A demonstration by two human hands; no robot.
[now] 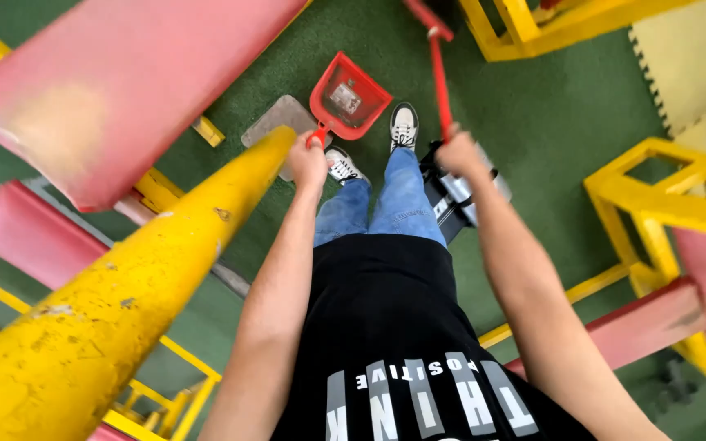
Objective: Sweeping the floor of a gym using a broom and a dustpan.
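Holding the red dustpan [348,100] in your left hand [309,162], your right hand [459,155] grips the broom handle [440,77]; some scraps sit inside, green floor [549,114] left.

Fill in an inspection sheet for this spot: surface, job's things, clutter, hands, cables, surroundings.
Surface: green floor, with a grey slab lying on it.
Job's things: red dustpan, open side away from the feet; red broom handle, upright.
Clutter: black and silver object by the right leg, kind unclear.
Hands: left hand grips the dustpan's handle; right hand grips the broom handle.
Cables: nothing seen.
Surroundings: yellow pole, pink boards, yellow frames, yellow mat.
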